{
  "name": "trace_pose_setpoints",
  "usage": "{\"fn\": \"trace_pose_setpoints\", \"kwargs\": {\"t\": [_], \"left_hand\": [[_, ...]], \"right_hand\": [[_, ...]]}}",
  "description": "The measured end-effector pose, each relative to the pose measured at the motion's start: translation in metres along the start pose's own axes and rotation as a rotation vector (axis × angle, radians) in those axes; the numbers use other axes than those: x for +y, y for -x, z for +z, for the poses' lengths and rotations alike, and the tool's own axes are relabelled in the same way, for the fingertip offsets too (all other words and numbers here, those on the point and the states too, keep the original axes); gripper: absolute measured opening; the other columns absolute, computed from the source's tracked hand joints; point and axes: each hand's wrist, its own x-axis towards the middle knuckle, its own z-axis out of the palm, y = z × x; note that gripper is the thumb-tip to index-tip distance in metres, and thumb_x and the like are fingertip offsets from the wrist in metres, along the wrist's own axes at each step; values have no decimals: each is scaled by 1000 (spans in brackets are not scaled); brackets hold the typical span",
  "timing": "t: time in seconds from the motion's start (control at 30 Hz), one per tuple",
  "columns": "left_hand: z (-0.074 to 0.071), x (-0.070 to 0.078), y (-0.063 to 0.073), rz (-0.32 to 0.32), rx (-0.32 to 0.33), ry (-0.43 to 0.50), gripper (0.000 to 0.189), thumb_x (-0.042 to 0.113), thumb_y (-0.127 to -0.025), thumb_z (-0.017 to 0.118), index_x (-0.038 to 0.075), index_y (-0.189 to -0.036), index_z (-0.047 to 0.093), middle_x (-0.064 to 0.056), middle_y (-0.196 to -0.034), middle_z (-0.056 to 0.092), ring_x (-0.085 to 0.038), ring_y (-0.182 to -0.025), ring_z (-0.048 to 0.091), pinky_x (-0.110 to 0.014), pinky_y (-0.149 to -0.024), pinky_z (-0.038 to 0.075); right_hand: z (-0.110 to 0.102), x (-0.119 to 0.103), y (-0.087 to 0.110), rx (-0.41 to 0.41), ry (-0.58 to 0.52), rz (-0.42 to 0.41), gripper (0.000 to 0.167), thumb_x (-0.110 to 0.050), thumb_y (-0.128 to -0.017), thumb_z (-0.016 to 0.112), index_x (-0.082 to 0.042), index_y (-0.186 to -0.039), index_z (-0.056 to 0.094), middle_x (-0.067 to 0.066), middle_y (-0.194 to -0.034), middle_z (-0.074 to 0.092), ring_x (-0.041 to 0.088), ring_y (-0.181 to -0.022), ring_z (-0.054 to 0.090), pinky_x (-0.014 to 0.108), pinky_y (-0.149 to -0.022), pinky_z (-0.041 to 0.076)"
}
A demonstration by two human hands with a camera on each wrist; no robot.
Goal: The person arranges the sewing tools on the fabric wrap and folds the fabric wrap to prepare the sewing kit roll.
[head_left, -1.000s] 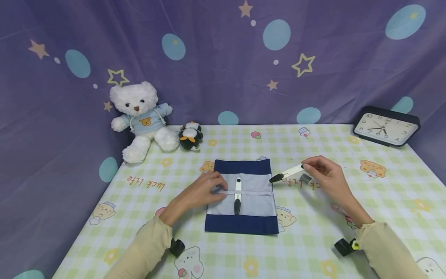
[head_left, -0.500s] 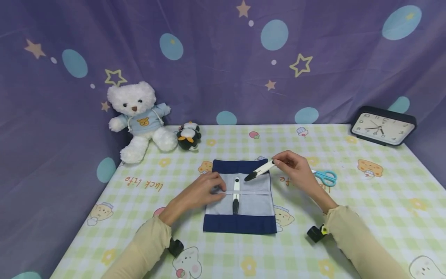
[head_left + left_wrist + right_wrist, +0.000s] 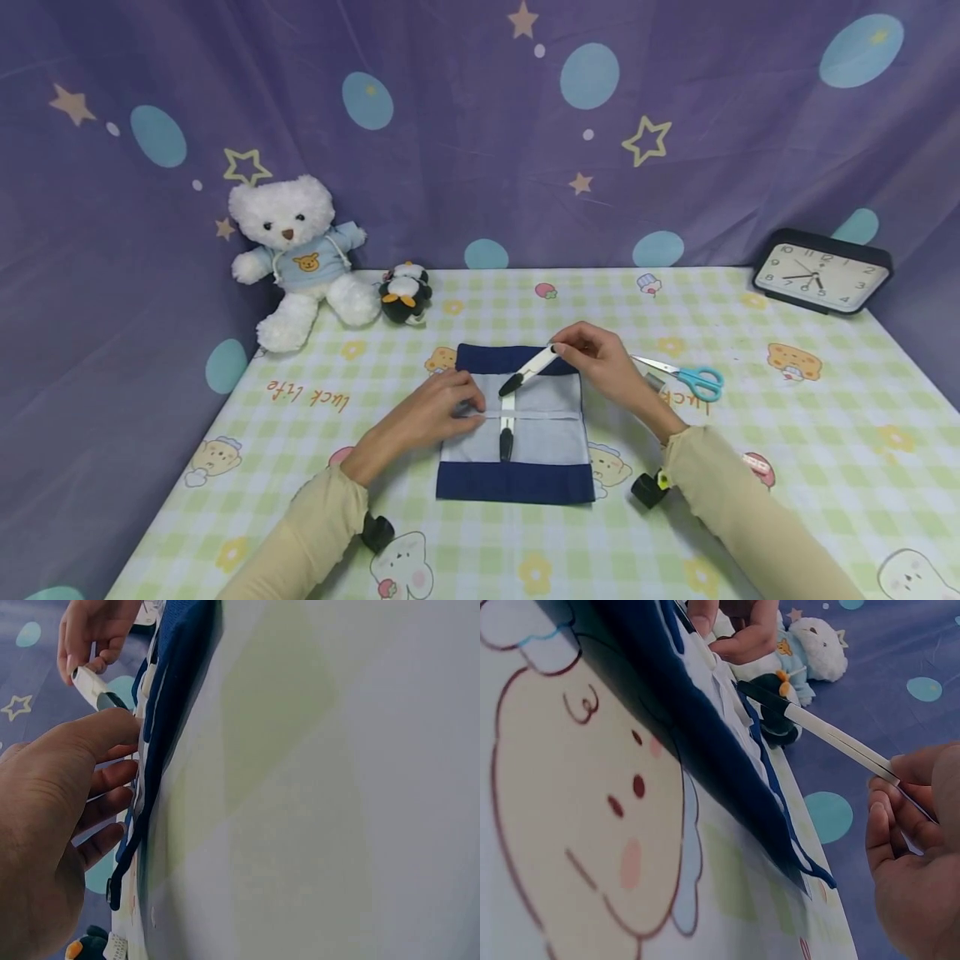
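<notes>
A cloth case (image 3: 517, 483) with navy ends and a pale grey inside lies unfolded on the table. A thin pale band (image 3: 555, 415) crosses its middle, and a slim white tool with a black end (image 3: 507, 433) lies under it. At the case's left side, my left hand (image 3: 431, 412) pinches the band between thumb and fingers. My right hand (image 3: 600, 362) holds a matching slim white tool (image 3: 536, 364) by its far end, tilted above the case. Its black end points down-left, over the top of the lying one. In the right wrist view this held tool (image 3: 832, 736) looks pen-like.
Blue-handled scissors (image 3: 697, 381) and a small grey cylinder (image 3: 655, 382) lie right of the case, beside my right wrist. A white teddy bear (image 3: 300, 258) and a penguin toy (image 3: 405, 293) sit at the back left. A black clock (image 3: 822, 273) stands at the back right.
My right hand has moved left, bringing the held tool from beside the case to above its middle. The scissors have come into view from behind that hand. My left hand keeps its place.
</notes>
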Motion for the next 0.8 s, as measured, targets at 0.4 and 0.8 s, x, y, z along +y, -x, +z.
{"fn": "trace_pose_setpoints", "kwargs": {"t": [0.4,0.8], "left_hand": [[-1,1,1,30,10,-12,8,19,-92,79,15,-97,76,6,-96,62,-12,-87,54,-38,-85,46],[0,0,1,48,23,-19,7,18,-91,79,15,-96,75,5,-95,63,-12,-87,55,-37,-84,47]], "right_hand": [[13,-4,-9,-72,23,50,18,-8,-104,63,4,-116,70,14,-106,71,42,-93,64,36,-77,54],[24,-3,-21,-117,39,49,21,-8,-106,59,2,-120,71,16,-117,70,42,-97,64,39,-79,53]]}}
